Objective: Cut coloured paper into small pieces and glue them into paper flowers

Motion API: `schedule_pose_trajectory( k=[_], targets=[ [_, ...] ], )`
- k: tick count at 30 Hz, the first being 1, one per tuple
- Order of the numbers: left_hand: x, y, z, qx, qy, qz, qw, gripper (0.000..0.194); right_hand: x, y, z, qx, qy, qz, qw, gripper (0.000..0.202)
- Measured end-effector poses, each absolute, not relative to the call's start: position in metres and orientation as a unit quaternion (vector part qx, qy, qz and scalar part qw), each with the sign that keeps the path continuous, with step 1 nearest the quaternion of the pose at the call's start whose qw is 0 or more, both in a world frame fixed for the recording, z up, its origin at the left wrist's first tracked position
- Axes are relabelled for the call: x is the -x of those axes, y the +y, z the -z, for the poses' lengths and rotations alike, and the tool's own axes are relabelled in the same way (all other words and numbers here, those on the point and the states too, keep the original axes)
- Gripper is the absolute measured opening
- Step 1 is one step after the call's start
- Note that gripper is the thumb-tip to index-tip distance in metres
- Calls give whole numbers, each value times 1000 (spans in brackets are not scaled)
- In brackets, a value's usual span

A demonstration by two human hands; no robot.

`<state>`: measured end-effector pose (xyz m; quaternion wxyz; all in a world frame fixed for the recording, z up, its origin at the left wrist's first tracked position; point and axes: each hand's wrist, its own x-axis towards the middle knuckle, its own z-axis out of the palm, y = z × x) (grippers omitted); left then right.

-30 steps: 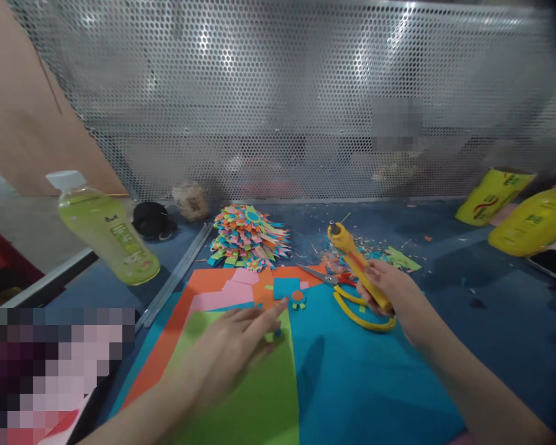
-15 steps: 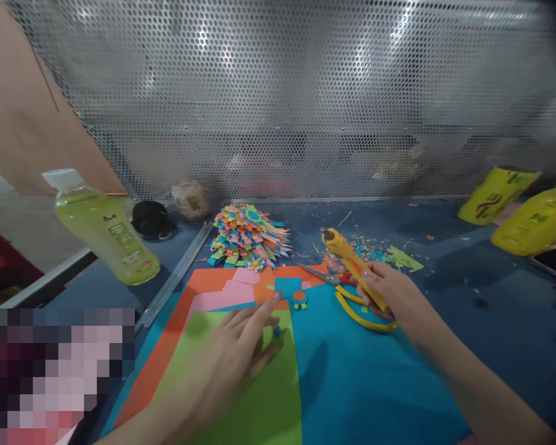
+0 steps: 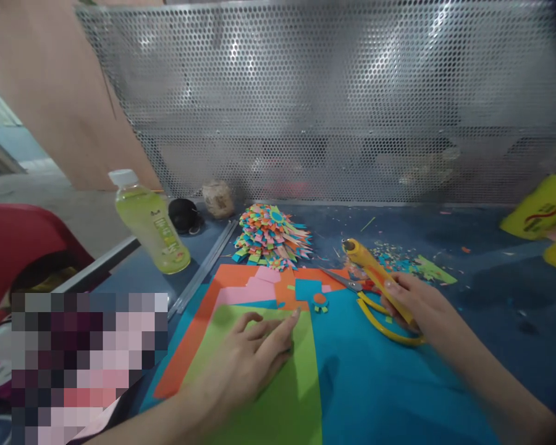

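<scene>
A bottle of pale green drink [image 3: 151, 228] leans at the left of a dark blue table [image 3: 482, 247], near a round black object [image 3: 184, 216] and clear sticks [image 3: 204, 269]. Beyond the layered sheets rises a tiered heap of multicolored cut paper [image 3: 271, 233]. Over the light green sheet [image 3: 287, 402], the left hand [image 3: 257, 352] reaches palm down, fingers bent and one pointing forward; whether it pinches anything underneath cannot be told. Just right of those fingers, a small paper flower [image 3: 320, 300] with an orange center lies on the large blue sheet [image 3: 389, 389]. Yellow-handled scissors [image 3: 384, 324] lie partly beneath the right hand [image 3: 410, 303], which closes around a yellow glue gun [image 3: 377, 275], its nozzle pointing away, near scattered paper scraps [image 3: 391, 256]. Yellow packaging [image 3: 540, 210] stands at far right.
</scene>
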<state>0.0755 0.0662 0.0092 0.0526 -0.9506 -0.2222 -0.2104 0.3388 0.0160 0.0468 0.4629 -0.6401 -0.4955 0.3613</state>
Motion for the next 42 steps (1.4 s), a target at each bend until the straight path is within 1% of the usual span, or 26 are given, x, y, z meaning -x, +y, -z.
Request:
schedule_pose_trajectory(
  k=[2,5,8,11,14,17,21,24,28,32,35,38,40,42],
  targets=[
    [-76,64,-7,947,-226,221,55,62,-339,17,-46,647,-498,-352,457,33],
    [-78,63,-5,947,-212,226,87,60,-338,17,-46,653,-494,-346,459,33],
    [-75,64,-5,948,-206,230,75,57,-336,15,-47,646,-481,-355,474,34],
    [-62,68,-5,952,-197,228,52,49,-333,14,-48,645,-462,-356,494,30],
    [-42,76,-5,952,-209,213,67,38,-331,13,-49,645,-453,-351,505,30],
    [-25,84,-8,948,-232,204,79,35,-332,13,-48,640,-454,-361,505,32],
    [-15,89,-11,947,-226,205,102,31,-333,15,-47,639,-456,-367,499,31],
    [-19,83,-8,947,-235,195,97,33,-334,16,-47,647,-467,-359,486,29],
    [-35,67,0,959,-202,186,64,44,-339,17,-43,656,-485,-350,460,33],
    [-54,56,-4,969,-173,173,44,41,-342,18,-41,664,-496,-345,440,31],
    [-66,52,-11,963,-199,181,33,44,-342,19,-41,664,-496,-345,440,33],
    [-69,45,-11,949,-240,196,60,35,-339,20,-44,671,-492,-338,441,33],
    [-65,39,-7,944,-232,214,102,26,-339,20,-46,675,-491,-329,442,33],
    [-57,34,-3,938,-224,223,141,23,-338,20,-48,673,-489,-326,449,34]
  ],
)
